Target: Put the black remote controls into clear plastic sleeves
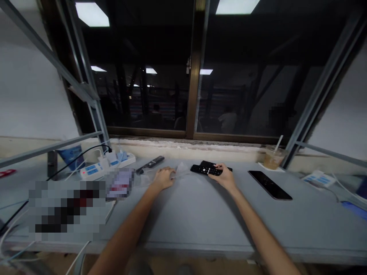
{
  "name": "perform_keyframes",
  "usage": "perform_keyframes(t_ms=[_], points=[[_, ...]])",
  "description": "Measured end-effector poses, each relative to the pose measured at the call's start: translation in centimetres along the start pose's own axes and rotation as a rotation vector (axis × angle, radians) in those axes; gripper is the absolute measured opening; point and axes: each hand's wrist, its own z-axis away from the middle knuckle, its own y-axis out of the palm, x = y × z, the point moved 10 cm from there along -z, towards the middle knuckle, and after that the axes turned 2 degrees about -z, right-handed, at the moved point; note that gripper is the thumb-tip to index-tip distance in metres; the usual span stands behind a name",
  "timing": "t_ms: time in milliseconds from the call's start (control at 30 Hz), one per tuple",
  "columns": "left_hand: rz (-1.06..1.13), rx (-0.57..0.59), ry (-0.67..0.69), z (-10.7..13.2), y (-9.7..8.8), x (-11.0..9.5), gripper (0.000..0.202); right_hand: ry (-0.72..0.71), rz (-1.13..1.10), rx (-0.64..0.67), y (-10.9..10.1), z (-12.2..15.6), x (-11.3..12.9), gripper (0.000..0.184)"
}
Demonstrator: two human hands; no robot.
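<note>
My right hand grips a black remote control by its right end, thumb and fingers around it, buttons facing up. Just behind it lies a second dark remote, partly covered by the first remote and my fingers. To the left, my left hand rests low over the table with its fingers curled on a crumpled clear plastic bag. The bag shows on both sides of that hand. Beyond my left hand, another dark grey remote lies at an angle, its near end by the plastic.
A black phone lies to the right on the grey table. Behind it stands a plastic cup with a straw. At left are a power strip with plugs and cables, and a blurred-out device. Metal posts flank the dark window.
</note>
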Motion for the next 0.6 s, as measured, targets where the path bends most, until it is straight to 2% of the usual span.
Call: perform_keyframes(t_ms=[67,167,267,400,600], points=[[0.009,-0.025,-0.011,0.2,-0.4,-0.2,0.038,-0.047,0.16,0.027,0.1,0.3,0.6,0.041],[0.052,-0.08,0.022,0.2,-0.6,-1.2,0.043,-0.03,0.36,0.071,0.1,0.7,1.0,0.037],[0.083,-0.06,0.088,0.0,0.3,-2.1,0.036,0.021,0.496,0.105,0.0,0.8,1.1,0.041],[0.058,-0.024,0.118,-0.2,1.4,-2.4,0.029,0.055,0.629,0.126,-0.2,0.9,1.0,0.042],[0.153,-0.075,0.02,-0.2,0.3,-1.8,0.041,0.0,0.702,0.062,-0.7,0.8,1.4,0.036]])
